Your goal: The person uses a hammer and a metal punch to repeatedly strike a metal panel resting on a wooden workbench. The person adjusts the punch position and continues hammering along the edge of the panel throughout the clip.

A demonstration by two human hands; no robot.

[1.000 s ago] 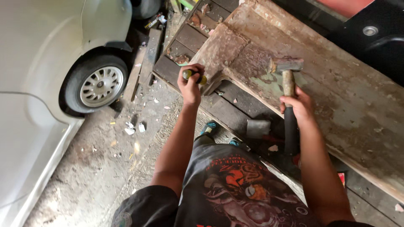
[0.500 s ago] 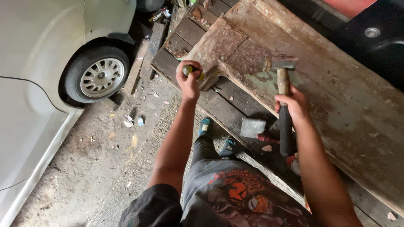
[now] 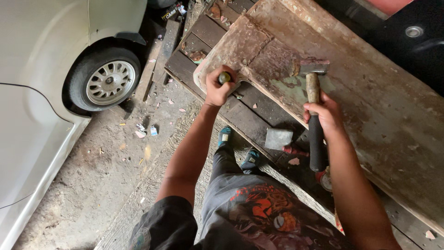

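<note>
My left hand [image 3: 217,88] is closed around the green-tipped handle of a chisel-like tool [image 3: 225,77] held at the near edge of a large rusty, dented metal panel [image 3: 370,102]. My right hand [image 3: 326,113] grips a hammer [image 3: 312,92] by its wooden and black-rubber handle. The hammer's rusty head rests over a greenish patch of the panel, to the right of my left hand. The tool's working end is hidden behind my fist and the panel's edge.
The panel lies on a dark wooden pallet [image 3: 203,51]. A white car with its wheel [image 3: 110,82] stands to the left on a dirt floor [image 3: 92,185] littered with paint chips. A small grey metal piece [image 3: 279,138] lies below the panel, near my feet [image 3: 225,135].
My view has shifted slightly. The hammer head has stayed on the panel, and both hands keep their grips in about the same places.
</note>
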